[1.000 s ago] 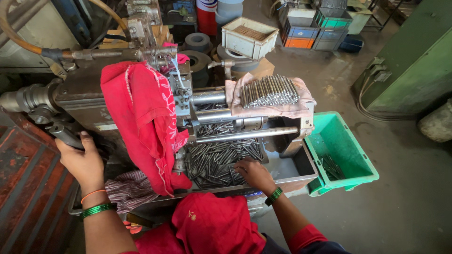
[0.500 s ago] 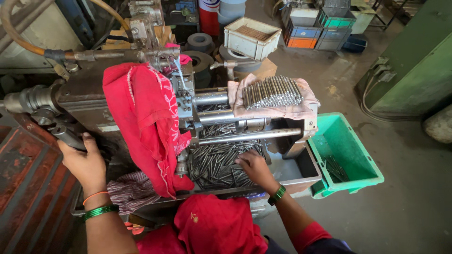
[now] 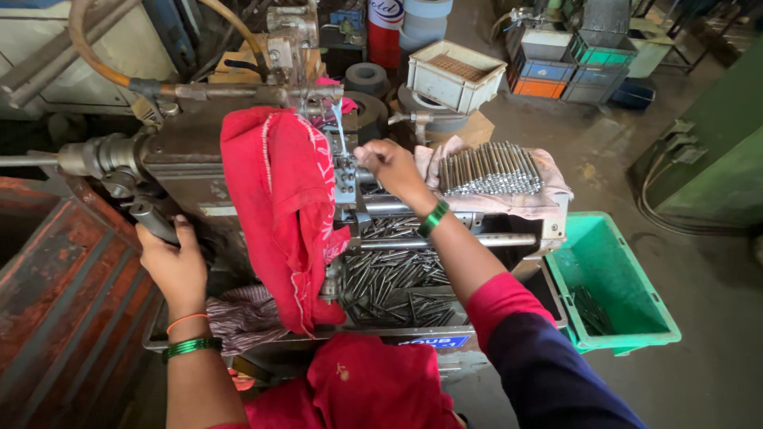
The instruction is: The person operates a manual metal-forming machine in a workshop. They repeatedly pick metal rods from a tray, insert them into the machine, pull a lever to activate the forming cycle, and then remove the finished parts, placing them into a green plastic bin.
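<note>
My left hand [image 3: 173,266] grips a dark metal lever [image 3: 151,220] on the left side of a grey machine [image 3: 187,155]. My right hand [image 3: 389,168] is raised at the machine's head, fingers pinched beside the red cloth [image 3: 274,206] that hangs over it; whether a thin metal rod is between them I cannot tell. Below my right arm lies a tray of loose dark metal rods [image 3: 393,278]. A neat row of shiny rods [image 3: 489,168] rests on a pale cloth to the right of that hand.
A green plastic bin [image 3: 612,286] with a few rods stands on the floor at the right. A rusty red metal panel [image 3: 56,294] is at the left. Crates, among them a white one [image 3: 455,75], sit behind the machine. A green cabinet [image 3: 707,159] stands far right.
My right hand has lifted from the loose rods in the tray up to the machine's head. My left hand stays on the lever.
</note>
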`<act>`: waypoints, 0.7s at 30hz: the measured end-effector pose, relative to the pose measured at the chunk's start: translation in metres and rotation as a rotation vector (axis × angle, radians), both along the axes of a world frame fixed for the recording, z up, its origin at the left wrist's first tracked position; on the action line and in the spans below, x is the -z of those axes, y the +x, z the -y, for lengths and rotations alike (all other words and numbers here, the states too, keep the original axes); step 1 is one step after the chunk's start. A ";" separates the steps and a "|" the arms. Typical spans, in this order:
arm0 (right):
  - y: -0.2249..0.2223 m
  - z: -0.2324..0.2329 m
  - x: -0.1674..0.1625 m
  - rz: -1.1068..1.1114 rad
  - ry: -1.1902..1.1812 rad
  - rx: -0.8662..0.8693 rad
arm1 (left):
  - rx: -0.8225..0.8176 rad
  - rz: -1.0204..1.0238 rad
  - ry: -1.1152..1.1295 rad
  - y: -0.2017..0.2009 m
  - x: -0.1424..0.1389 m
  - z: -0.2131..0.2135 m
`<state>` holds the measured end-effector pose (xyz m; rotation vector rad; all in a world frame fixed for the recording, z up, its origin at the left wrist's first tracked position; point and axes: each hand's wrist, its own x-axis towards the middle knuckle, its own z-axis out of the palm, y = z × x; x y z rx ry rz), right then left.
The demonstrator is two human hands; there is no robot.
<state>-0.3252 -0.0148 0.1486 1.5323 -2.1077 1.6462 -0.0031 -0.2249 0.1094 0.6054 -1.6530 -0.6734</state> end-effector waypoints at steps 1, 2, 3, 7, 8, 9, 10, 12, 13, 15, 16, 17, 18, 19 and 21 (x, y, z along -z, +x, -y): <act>-0.005 0.008 0.003 0.055 0.054 -0.008 | -0.002 0.003 0.005 0.000 -0.001 0.000; -0.010 0.015 0.005 0.109 0.110 -0.017 | -0.004 0.005 0.012 0.000 -0.001 -0.001; -0.014 0.022 0.007 0.153 0.069 -0.053 | -0.005 0.008 0.020 0.001 -0.001 -0.001; -0.022 0.038 0.011 0.142 -0.006 -0.113 | 0.003 0.023 0.032 0.003 0.002 0.000; -0.023 0.038 0.010 0.093 -0.006 -0.106 | 0.012 0.012 0.024 0.004 0.003 0.001; -0.023 0.038 0.008 0.074 0.039 -0.110 | 0.024 0.000 0.016 0.004 0.004 0.002; -0.023 0.038 0.006 0.055 0.083 -0.113 | 0.037 -0.007 0.004 0.003 0.005 0.003; -0.021 0.034 0.003 0.075 0.156 -0.115 | 0.062 -0.023 -0.017 0.003 0.008 0.005; -0.020 0.033 0.001 0.112 0.185 -0.116 | 0.066 -0.021 -0.020 0.003 0.010 0.005; -0.018 0.030 -0.001 0.163 0.206 -0.138 | 0.068 -0.017 -0.028 0.004 0.011 0.006; -0.017 0.030 -0.002 0.176 0.196 -0.157 | 0.058 -0.007 -0.018 0.004 0.012 0.006; -0.017 0.030 -0.002 0.188 0.186 -0.177 | 0.048 0.002 -0.009 0.004 0.012 0.006; -0.018 0.030 -0.002 0.205 0.210 -0.174 | 0.037 0.011 -0.002 0.004 0.011 0.006; -0.019 0.030 -0.002 0.222 0.235 -0.171 | 0.036 0.010 0.001 0.004 0.011 0.006; -0.020 0.030 -0.001 0.247 0.229 -0.196 | 0.033 0.008 0.007 0.003 0.009 0.005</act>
